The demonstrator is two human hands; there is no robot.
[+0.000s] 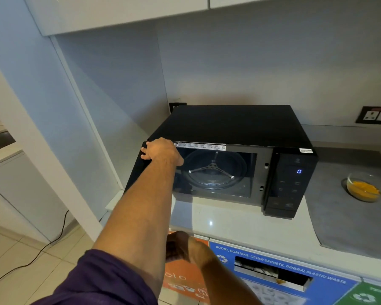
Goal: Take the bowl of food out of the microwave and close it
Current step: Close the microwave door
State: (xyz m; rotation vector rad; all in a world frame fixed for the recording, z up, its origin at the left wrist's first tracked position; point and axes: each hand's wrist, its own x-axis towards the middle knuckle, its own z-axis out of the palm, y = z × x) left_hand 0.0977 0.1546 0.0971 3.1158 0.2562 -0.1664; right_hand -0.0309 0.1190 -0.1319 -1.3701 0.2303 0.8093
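The black microwave (229,124) stands on the counter with its cavity exposed; only the glass turntable (213,170) lies inside. Its door (135,175) is swung out to the left, seen nearly edge-on. My left hand (161,150) grips the top corner of that door, arm stretched forward. The glass bowl (364,189) with yellow food sits on a grey mat (350,223) to the right of the microwave. My right hand (178,245) hangs low at the counter's front edge with bent fingers and nothing visible in it.
White counter (229,225) runs in front of the microwave. Below it are labelled waste bins, orange and blue (273,271). A wall socket (375,115) is at the back right. A white partition stands left of the door; a black cable (53,238) trails across the floor.
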